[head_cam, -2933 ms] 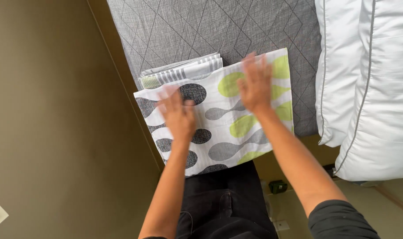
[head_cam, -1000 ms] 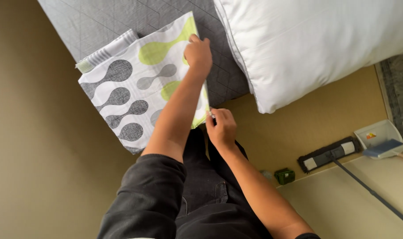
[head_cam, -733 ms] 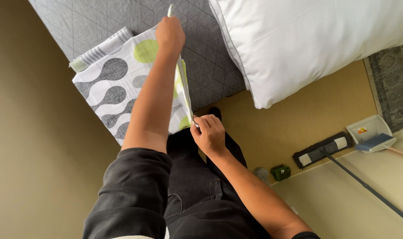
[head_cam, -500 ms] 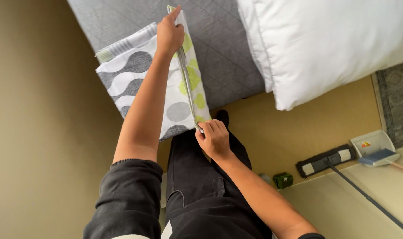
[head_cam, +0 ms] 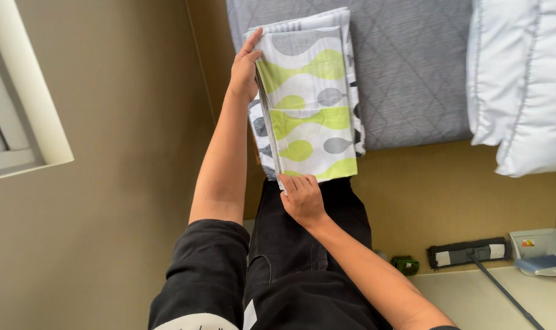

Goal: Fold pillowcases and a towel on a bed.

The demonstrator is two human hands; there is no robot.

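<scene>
Left hand (head_cam: pixel 244 67): gripping far edge of folded cloth (head_cam: pixel 308 104)
Right hand (head_cam: pixel 301 198): pinching near edge
Cloth: lying on bed (head_cam: pixel 412 73)

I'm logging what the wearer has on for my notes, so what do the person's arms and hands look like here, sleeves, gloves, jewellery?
Both hands are bare: no gloves, rings or watch show on the left hand or the right hand. Both forearms are uncovered. A black sleeve is pushed up to about the elbow on the left arm, with a white patch near its lower edge. The right arm's sleeve barely shows at the frame's bottom edge.
</scene>
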